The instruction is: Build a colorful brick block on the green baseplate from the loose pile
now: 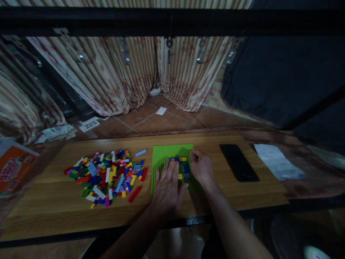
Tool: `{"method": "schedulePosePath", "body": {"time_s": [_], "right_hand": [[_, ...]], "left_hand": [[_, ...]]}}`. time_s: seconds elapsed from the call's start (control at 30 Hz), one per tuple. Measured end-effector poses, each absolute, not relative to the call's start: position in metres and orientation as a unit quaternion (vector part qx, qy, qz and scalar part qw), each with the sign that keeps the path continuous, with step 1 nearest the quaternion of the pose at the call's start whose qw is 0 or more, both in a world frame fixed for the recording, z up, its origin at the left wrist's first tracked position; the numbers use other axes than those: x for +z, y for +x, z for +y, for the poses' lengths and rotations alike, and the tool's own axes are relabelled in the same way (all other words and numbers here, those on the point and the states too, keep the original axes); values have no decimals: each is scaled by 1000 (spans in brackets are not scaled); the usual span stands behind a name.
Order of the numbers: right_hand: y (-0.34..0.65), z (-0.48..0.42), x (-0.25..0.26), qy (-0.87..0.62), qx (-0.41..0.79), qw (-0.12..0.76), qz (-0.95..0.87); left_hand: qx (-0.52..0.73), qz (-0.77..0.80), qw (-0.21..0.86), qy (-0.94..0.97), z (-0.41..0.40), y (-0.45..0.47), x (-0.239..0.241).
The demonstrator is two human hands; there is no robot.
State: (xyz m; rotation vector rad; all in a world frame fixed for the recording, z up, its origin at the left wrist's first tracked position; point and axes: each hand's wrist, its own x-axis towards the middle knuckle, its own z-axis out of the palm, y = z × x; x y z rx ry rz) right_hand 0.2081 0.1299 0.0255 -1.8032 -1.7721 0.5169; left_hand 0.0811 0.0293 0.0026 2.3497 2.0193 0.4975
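A green studded baseplate (161, 151) lies on the table in front of me. On it is a low build of blue, yellow and green bricks (184, 167), roughly square in outline. My left hand (167, 183) lies flat over the left part of this build, its fingers stretched forward and its thumb out to the right. Those fingers hide the bricks beneath them. At the baseplate's right edge, close beside the build, my right hand (201, 167) is curled closed. Whatever its fingers hold, if anything, is hidden.
A wide pile of loose coloured bricks (107, 176) spreads on the wooden table (54, 208) to the left. A black phone-like slab (239, 163) lies to the right, with white paper (279, 162) beyond the table. An orange box (16, 167) stands far left.
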Motion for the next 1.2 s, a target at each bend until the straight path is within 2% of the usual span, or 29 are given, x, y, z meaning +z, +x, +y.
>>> {"method": "schedulePosePath", "body": {"time_s": [0.27, 0.6, 0.9, 1.2], "right_hand": [[192, 130, 24, -636, 241, 307, -666], [177, 126, 19, -590, 246, 325, -697], [168, 122, 13, -596, 199, 279, -726], [166, 122, 12, -598, 207, 261, -728]], "left_hand": [[131, 605, 59, 783, 28, 88, 2], [178, 583, 105, 786, 28, 84, 6], [211, 565, 109, 790, 27, 84, 0], [236, 554, 134, 787, 28, 83, -1]]}}
